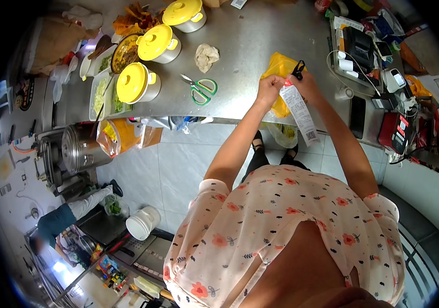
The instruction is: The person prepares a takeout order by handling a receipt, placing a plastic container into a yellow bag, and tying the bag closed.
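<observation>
Both my hands meet at a yellow plastic bag (279,66) on the stainless steel counter. My left hand (270,89) is closed on the bag's gathered top, beside a printed paper receipt (300,113). The receipt hangs down over the counter's front edge and bears writing and a code. My right hand (305,85) pinches at the receipt's top end, with a black-handled tool (298,70) held in its fingers; its kind cannot be made out. Green-handled scissors (200,90) lie with blades apart on the counter, left of my hands, near a crumpled cloth (206,57).
Several pots with yellow lids (155,43) stand at the left beside tubs of chopped vegetables (100,92). At the right are a black printer (358,45) and a phone (357,117). A co-worker (55,223) bends at lower left, near a white bucket (142,223) on the floor.
</observation>
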The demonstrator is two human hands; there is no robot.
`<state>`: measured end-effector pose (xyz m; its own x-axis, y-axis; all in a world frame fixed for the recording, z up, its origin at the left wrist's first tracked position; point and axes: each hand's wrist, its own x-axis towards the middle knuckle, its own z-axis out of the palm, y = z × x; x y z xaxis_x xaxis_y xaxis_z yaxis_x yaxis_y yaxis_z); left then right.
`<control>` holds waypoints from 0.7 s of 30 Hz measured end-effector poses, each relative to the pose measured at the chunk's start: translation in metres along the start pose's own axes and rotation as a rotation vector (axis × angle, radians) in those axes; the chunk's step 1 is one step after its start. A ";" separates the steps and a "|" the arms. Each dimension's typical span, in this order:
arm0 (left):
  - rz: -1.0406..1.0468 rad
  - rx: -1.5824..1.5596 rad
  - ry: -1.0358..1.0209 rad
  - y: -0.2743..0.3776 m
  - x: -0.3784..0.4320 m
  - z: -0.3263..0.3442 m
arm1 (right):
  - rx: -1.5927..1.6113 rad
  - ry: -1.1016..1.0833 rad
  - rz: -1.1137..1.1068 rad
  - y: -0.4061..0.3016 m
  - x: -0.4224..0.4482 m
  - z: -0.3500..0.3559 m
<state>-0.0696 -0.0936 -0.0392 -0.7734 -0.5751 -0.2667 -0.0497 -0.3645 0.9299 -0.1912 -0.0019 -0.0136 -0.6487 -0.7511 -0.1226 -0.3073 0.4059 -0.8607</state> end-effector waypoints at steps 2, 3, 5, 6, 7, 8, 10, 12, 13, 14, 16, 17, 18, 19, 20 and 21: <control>-0.043 0.007 0.007 0.002 0.002 0.001 | 0.115 -0.042 -0.042 0.007 0.002 0.001; -0.054 -0.024 0.001 0.002 0.003 0.001 | 0.171 -0.060 -0.064 0.010 0.003 0.000; -0.079 -0.088 -0.003 0.000 0.004 -0.002 | 0.062 -0.149 -0.084 0.008 0.002 -0.005; -0.081 -0.088 0.003 -0.002 0.004 -0.005 | 0.007 -0.198 -0.095 0.002 0.000 -0.005; -0.082 -0.088 0.009 -0.004 0.004 -0.008 | 0.027 -0.199 -0.091 -0.004 -0.001 -0.002; -0.085 -0.086 0.005 -0.003 0.004 -0.007 | 0.047 -0.190 -0.083 -0.007 -0.002 -0.002; -0.107 -0.122 -0.003 0.000 0.003 -0.005 | 0.088 -0.170 -0.059 -0.001 0.000 0.001; -0.120 -0.139 -0.020 0.005 0.003 0.001 | 0.132 -0.135 -0.023 0.018 0.007 0.002; -0.120 -0.141 -0.023 0.006 0.003 0.002 | 0.126 -0.131 -0.028 0.024 0.008 -0.002; -0.119 -0.144 -0.019 0.006 0.003 0.000 | 0.120 -0.133 -0.034 0.024 0.007 -0.006; -0.104 -0.121 -0.004 0.005 0.002 -0.003 | 0.156 -0.166 -0.057 0.021 0.006 -0.007; -0.098 -0.111 -0.001 0.003 0.002 -0.003 | 0.197 -0.194 -0.071 0.021 0.003 -0.006; -0.083 -0.078 -0.010 0.002 0.003 -0.004 | 0.237 -0.223 -0.085 0.020 0.002 -0.006; -0.069 -0.044 -0.018 0.000 0.004 -0.005 | 0.225 -0.218 -0.106 0.020 0.002 -0.004; -0.053 -0.008 -0.030 0.000 0.005 -0.005 | 0.214 -0.208 -0.126 0.021 0.004 -0.002; -0.047 -0.017 -0.030 -0.001 0.006 -0.004 | 0.203 -0.199 -0.147 0.022 0.005 0.000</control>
<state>-0.0713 -0.0999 -0.0425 -0.7892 -0.5347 -0.3021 -0.0758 -0.4033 0.9119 -0.2011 0.0036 -0.0326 -0.4524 -0.8893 -0.0665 -0.2295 0.1881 -0.9550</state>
